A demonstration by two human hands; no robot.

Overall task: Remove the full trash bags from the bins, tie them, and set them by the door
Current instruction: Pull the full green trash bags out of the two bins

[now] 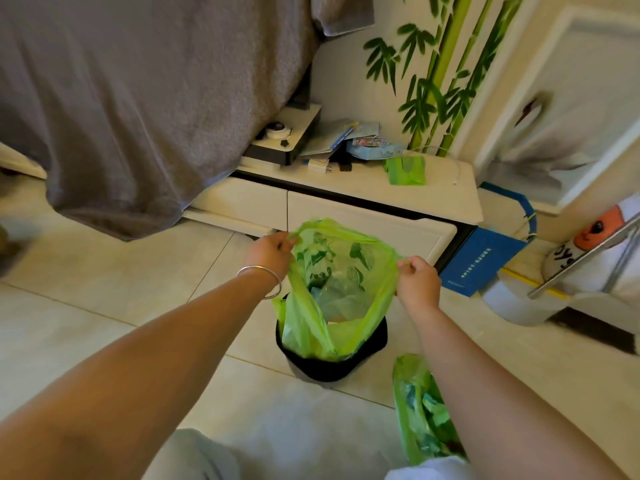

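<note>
— Green film, thin and see-through — that's the trash bag (341,289), and you've got its mouth stretched between both fists. Where does it sit for you?

— Straight ahead and below. Its lower part is down inside the black bin (330,362) on the floor tiles, just in front of the white drawer unit (367,220); the upper part stands up out of the rim.

— And your grip?

— Your left hand (272,252) is closed, pinching the rim at the far left of the mouth. Your right hand (417,280) is closed too, pinching the rim on the right, a little nearer to you. The mouth gapes open between them.

— So which way does the bag run?

— Its long axis is close to upright, from the bin floor up to your hands, leaning slightly away from you. I'd judge the next pull has to follow that line — upward, not sideways — or the bin may tip with it.

— Either hand better placed?

— They're about level; neither is clearly nearer the bin. Lift evenly, I'd say.

— Anything close by?

— A second green bag (420,410) lies on the floor near right, beside your right forearm, apart from the bin.
</note>
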